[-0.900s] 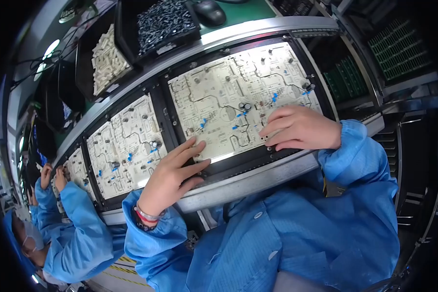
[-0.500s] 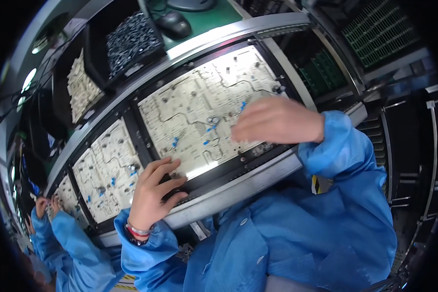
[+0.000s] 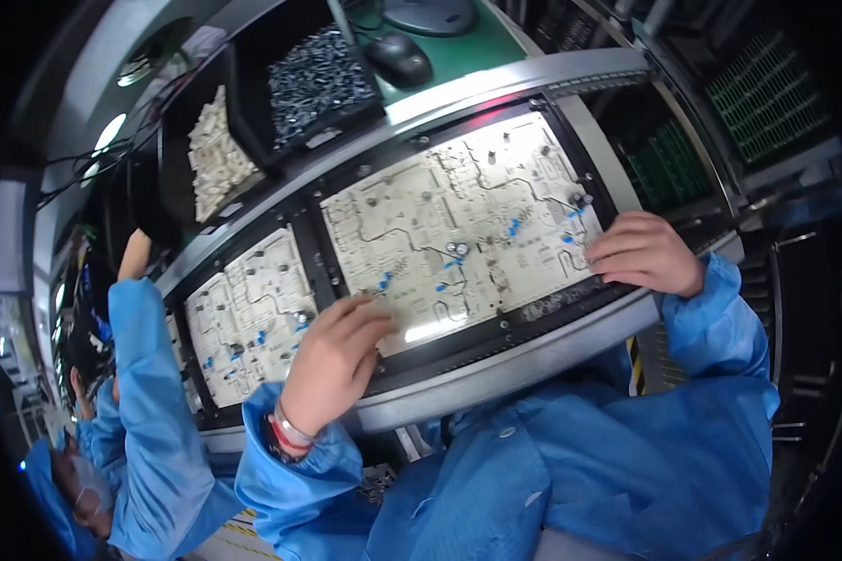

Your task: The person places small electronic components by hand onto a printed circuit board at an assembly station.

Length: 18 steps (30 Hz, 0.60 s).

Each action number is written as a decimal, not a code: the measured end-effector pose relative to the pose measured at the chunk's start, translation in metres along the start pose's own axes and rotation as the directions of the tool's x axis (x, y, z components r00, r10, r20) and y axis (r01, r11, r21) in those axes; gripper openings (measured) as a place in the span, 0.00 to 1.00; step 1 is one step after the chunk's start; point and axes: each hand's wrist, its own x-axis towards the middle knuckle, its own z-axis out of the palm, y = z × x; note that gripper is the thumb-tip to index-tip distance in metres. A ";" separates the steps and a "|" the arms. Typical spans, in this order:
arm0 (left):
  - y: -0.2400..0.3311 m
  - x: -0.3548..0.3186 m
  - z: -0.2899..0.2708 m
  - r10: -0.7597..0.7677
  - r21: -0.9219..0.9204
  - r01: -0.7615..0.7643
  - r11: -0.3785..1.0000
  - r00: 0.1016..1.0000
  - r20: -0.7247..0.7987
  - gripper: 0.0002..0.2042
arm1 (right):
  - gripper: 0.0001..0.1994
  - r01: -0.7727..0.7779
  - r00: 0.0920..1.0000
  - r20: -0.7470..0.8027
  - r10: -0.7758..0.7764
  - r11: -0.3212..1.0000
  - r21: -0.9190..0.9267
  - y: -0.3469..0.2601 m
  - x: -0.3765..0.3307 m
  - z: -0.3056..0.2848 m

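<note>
Okay, board [image 3: 477, 220]: frame centre, between hands, long axis rising rightward
Left hand [image 3: 337, 351]: board's lower-left corner, fingers curled, blurred, can't tell grip
Right hand [image 3: 647, 254]: lower-right edge, fingers bent, grip also unclear, neither hand clearly nearer

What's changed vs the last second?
Right hand moved rightward, to the nearest board's lower right corner. A co-worker's hand went from the farther boards forward to the bins. No pick-up or release visible. Left hand stayed at the board's lower left corner.
</note>
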 end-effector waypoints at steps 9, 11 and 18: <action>-0.098 0.059 0.008 0.049 0.483 0.119 0.867 0.946 -0.321 0.25 | 0.11 -0.065 0.998 -0.021 0.062 0.982 -0.178 -0.032 0.048 -0.022; -0.095 0.067 0.010 0.014 0.407 0.120 0.905 0.950 -0.311 0.26 | 0.12 -0.072 0.989 -0.141 0.048 0.983 -0.169 -0.031 0.080 -0.022; -0.083 0.069 -0.004 -0.007 0.206 0.084 0.975 0.937 -0.349 0.33 | 0.10 -0.075 0.962 -0.240 -0.126 0.729 -0.681 0.047 0.208 0.074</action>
